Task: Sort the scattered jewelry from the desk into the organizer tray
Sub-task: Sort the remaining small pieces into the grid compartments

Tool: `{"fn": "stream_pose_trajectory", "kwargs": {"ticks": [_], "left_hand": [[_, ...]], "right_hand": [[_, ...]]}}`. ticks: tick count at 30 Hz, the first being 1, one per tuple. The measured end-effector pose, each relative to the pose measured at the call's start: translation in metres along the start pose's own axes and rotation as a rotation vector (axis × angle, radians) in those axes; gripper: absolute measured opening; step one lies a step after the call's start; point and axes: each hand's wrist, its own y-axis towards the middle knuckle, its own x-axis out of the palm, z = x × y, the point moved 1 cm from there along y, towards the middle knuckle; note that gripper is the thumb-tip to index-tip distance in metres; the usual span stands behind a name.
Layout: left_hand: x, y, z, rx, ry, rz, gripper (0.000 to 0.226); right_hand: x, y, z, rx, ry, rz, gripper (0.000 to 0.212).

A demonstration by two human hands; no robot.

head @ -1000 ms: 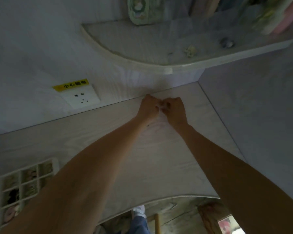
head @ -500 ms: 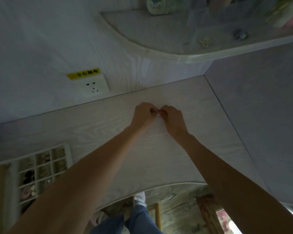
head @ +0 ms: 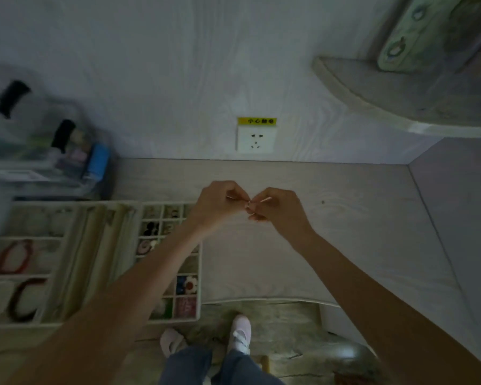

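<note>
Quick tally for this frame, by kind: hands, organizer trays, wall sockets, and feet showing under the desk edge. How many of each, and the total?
Hands: 2, the left hand and the right hand, pinching a small jewelry piece between them
Organizer trays: 1, the organizer tray
Wall sockets: 1, the wall socket
Feet: 2, one foot and the other foot
Total: 6

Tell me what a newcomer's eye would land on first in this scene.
First, the two hands meeting mid-frame above the pale desk: the left hand and right hand pinch a tiny pale piece of jewelry between their fingertips. Next, the white organizer tray at lower left, small items in its compartments. Then the wall socket under its yellow label, straight behind the hands.
</note>
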Motion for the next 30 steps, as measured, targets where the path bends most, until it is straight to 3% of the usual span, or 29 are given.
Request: {"fn": "stream_pose_trajectory", "kwargs": {"ticks": [11, 17, 21, 25, 30], "left_hand": [[-0.078, -0.076, -0.056, -0.149, -0.092, 0.237, 0.018], [-0.078, -0.101, -0.075, -0.186, -0.314, 0.260, 0.016], [-0.072, -0.107, -0.080, -0.153, -0.412, 0.205, 0.022], [-0.063, -0.112, -0.096, -0.152, -0.258, 0.178, 0.024], [-0.062, -0.116, -0.122, -0.227, 0.254, 0.164, 0.048]], "right_hand": [[0.111, -0.014, -0.031, -0.275, -0.458, -0.227, 0.004], [0.128, -0.010, -0.026, -0.086, -0.397, -0.303, 0.004], [0.125, -0.004, -0.017, -0.149, -0.503, -0.290, 0.010], [0.121, 0.000, -0.011, -0.127, -0.476, -0.316, 0.012], [0.120, 0.005, -0.004, -0.086, -0.504, -0.328, 0.020]]}}
